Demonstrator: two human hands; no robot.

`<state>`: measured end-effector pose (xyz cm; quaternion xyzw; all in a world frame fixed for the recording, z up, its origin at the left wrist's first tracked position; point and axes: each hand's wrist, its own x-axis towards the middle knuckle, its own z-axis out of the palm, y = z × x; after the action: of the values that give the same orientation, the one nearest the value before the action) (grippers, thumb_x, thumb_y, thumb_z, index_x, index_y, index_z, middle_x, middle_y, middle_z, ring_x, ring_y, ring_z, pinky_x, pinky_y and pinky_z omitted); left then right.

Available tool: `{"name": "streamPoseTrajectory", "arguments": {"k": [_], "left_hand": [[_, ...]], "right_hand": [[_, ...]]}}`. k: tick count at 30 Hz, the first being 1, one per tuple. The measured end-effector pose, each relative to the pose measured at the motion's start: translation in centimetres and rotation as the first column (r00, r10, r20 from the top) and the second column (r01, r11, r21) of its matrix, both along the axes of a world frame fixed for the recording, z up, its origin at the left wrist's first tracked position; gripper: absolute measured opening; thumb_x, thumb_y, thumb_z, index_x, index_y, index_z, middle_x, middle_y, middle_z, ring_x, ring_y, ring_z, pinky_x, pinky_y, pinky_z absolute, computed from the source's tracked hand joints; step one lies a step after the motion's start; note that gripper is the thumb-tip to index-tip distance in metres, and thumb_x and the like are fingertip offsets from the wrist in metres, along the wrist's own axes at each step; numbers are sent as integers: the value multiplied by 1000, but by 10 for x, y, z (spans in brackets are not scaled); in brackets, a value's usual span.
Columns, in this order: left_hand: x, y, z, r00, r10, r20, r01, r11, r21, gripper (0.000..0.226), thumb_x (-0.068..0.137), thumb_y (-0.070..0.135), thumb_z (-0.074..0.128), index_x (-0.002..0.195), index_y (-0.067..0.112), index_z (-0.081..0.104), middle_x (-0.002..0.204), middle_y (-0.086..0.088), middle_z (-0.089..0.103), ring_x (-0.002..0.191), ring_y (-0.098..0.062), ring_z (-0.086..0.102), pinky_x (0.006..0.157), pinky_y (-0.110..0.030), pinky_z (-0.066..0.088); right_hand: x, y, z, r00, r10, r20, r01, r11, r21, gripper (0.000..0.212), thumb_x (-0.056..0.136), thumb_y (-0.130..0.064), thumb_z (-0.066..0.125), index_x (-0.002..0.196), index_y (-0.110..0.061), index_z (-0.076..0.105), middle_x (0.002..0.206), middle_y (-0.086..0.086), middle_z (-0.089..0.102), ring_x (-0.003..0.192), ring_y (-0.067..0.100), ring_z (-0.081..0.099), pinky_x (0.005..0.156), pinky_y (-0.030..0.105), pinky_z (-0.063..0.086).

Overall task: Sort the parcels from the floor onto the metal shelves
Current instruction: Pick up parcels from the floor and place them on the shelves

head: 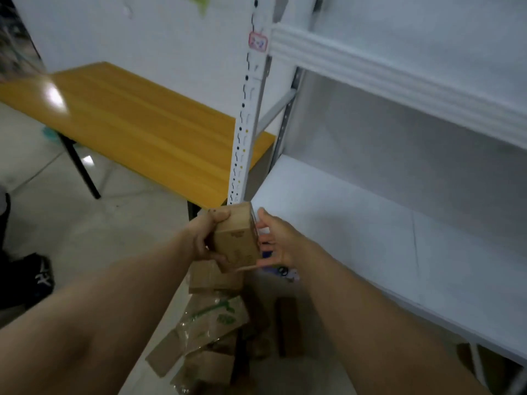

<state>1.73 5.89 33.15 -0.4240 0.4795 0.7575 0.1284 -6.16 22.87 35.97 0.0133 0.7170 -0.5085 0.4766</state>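
My left grip (209, 238) is clasping a cardboard box (238, 242); my right grip (278, 245), fingers straight, is touching its side.

Parcel stockroom; labelled metal shelves (370, 223); cardboard parcels (211, 323) on floor

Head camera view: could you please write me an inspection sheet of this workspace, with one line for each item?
Surface: white shelf board on the right, pale floor below.
Job's things: small cardboard box held in the air by the shelf's front corner; more cardboard parcels lie on the floor beneath, some in plastic wrap.
Clutter: black shoe on the floor at the left.
Grippers: left hand grips the box; right hand, fingers spread, touches its right side.
Cables: nothing seen.
Surroundings: perforated shelf upright with a label tag, wooden table, white wall.
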Motion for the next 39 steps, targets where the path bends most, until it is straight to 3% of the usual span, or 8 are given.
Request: {"name": "streamPoseTrajectory", "arguments": {"k": [7,10,13,18,21,25,33,39], "left_hand": [[10,-22,105,893,12,-451,18,998,63,53,72,23,77,120,9,61,95,-15,75,91,-34,73,66,-43,61],[16,-23,138,797,-70,-600,135,989,64,47,79,17,70,124,8,61,111,-15,68,101,-31,69,73,-41,61],[20,-26,163,744,-108,-660,169,985,30,48,80,15,66,128,15,61,121,-12,60,111,-29,60,79,-44,59],[21,-25,188,762,-183,-621,285,956,68,68,67,48,80,126,18,64,122,-23,62,120,-42,58,93,-61,50],[19,-14,199,722,-264,-639,294,954,-62,76,60,30,89,128,12,61,117,-16,70,111,-38,66,88,-59,54],[17,-13,218,600,-358,-716,306,929,-208,79,57,17,93,129,17,61,124,-12,68,113,-28,66,83,-46,58],[9,7,241,404,-184,-896,308,950,-56,64,70,-8,69,129,14,60,131,-18,62,122,-35,59,89,-44,57],[6,25,255,456,-255,-853,249,956,-153,75,66,2,75,136,19,53,128,-18,64,121,-38,59,83,-54,55]], "right_hand": [[6,12,100,944,-311,-113,312,950,-5,78,83,-82,47,138,-26,49,141,12,48,118,34,55,84,49,59],[9,3,132,922,-386,12,380,903,-201,68,80,-80,56,112,-20,63,111,17,71,104,36,65,74,45,61],[9,-2,161,913,-405,-38,367,860,-355,44,86,-60,64,107,-22,70,85,9,79,90,28,72,66,40,61],[5,8,188,830,-531,-170,319,703,-636,51,86,-18,67,135,-21,51,111,6,70,99,23,68,70,50,61],[7,19,198,848,-481,-221,232,714,-661,53,82,-7,59,132,-23,51,111,5,63,103,24,57,87,65,52],[10,37,216,845,-480,-234,248,740,-625,42,85,-32,70,125,-27,60,136,5,54,134,32,38,100,74,36],[16,57,229,870,-381,-312,134,793,-594,101,70,-50,83,154,-41,28,151,6,41,140,27,37,104,72,36],[17,53,255,767,-513,-386,155,731,-665,78,72,-60,80,136,-34,43,106,-10,75,117,18,60,102,51,39]]}}
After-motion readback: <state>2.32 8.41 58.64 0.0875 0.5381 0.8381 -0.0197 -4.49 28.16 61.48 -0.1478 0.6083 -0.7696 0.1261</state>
